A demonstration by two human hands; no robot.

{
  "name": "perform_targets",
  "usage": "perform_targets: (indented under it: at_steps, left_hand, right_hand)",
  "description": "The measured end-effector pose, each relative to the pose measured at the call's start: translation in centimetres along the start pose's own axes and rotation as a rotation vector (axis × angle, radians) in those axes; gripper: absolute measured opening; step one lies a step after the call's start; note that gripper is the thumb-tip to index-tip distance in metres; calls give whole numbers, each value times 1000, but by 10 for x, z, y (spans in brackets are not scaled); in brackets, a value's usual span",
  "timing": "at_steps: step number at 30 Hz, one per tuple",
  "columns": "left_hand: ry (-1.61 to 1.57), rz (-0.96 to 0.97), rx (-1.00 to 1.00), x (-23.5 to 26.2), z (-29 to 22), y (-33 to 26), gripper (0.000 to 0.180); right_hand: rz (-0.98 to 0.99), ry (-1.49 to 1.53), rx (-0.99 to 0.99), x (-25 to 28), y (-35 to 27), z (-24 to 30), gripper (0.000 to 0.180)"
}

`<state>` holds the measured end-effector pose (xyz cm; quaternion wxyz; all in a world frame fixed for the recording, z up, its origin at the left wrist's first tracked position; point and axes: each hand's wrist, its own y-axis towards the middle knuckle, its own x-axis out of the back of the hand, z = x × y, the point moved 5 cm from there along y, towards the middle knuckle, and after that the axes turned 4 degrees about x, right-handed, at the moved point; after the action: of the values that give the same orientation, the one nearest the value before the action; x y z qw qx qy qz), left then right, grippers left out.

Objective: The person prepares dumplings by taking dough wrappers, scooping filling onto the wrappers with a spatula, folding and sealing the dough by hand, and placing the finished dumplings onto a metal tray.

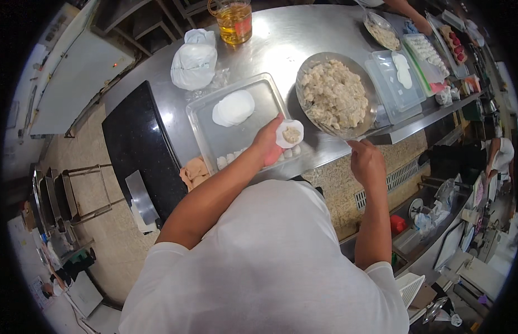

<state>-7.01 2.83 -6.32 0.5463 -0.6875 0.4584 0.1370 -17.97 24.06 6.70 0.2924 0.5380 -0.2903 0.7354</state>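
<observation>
In my left hand (265, 143) rests a round white dumpling wrapper (281, 133) with a dab of pale filling (292, 134) at its middle. That hand is over the near right part of a clear tray (264, 103). Inside the tray lie a stack of white wrappers (234, 108) and, along its near side, several small white dumplings (221, 162), partly hidden by my forearm. My right hand (367, 158) is closed around the handle of a thin utensil, at the near rim of a metal bowl (374, 106) heaped with chunky pale filling (334, 92). The utensil's far end cannot be made out.
A black board (139, 128) with a cleaver (141, 195) by it lies left. Behind the tray are a white plastic bag (195, 58) and a jug of yellow oil (235, 25). Right are plastic lids (390, 83), a smaller bowl (381, 30) and another person's arm (412, 15).
</observation>
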Motion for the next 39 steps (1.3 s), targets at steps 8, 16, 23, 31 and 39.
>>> perform_targets:
  at_steps: [8, 16, 23, 31, 39]
  left_hand:
    - [-19, -2, -13, 1, 0, 4, 52]
    - [24, 41, -21, 3, -1, 3, 53]
    - [75, 36, 3, 3, -1, 0, 56]
    - [13, -34, 18, -2, 4, 7, 54]
    - [-36, -78, 15, 2, 5, 15, 56]
  right_hand:
    - [-102, 4, 45, -10, 2, -4, 25]
    - [-117, 48, 49, 2, -1, -12, 23]
    - [-115, -38, -11, 0, -21, -38, 23]
    - [-137, -32, 86, 6, -12, -22, 20]
    - [-13, -45, -14, 6, -7, -9, 26]
